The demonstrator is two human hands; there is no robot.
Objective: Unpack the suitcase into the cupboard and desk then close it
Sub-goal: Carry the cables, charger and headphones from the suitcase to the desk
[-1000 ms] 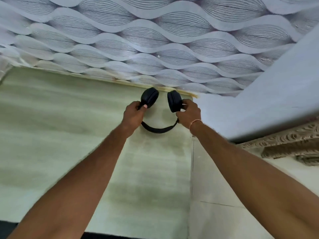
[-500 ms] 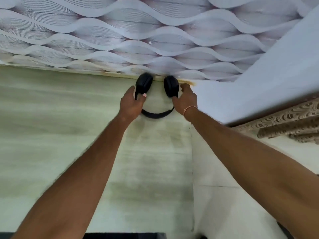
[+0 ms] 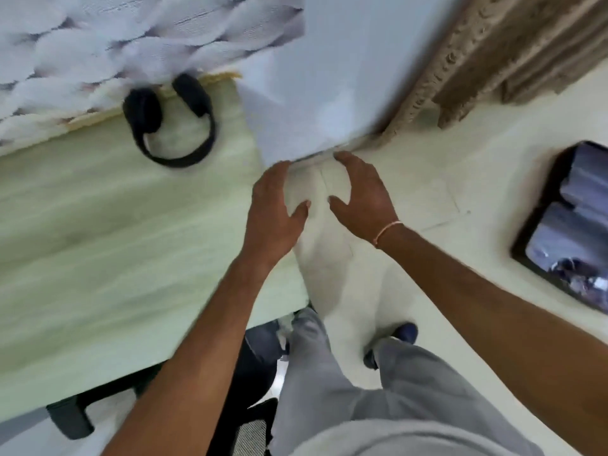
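Observation:
Black headphones [image 3: 171, 121] lie on the pale green desk [image 3: 98, 241] at its far end, ear cups against the wavy-patterned wall. My left hand [image 3: 274, 210] hovers over the desk's right edge, fingers spread, holding nothing. My right hand [image 3: 362, 197] is beside it over the floor, also spread and empty, with a thin band on the wrist. An open black suitcase [image 3: 569, 225] lies on the floor at the right edge, with folded grey-blue things inside.
A white wall [image 3: 329, 77] meets the floor ahead, with a carved wooden frame [image 3: 493, 54] to its right. A black chair [image 3: 250, 390] stands under the desk's near edge. My grey trouser legs and dark shoes are on the pale floor [image 3: 444, 192].
Both hands have let go of the headphones, which now lie on the desk, and have drawn back to the right. The view has swung down and right, revealing the suitcase.

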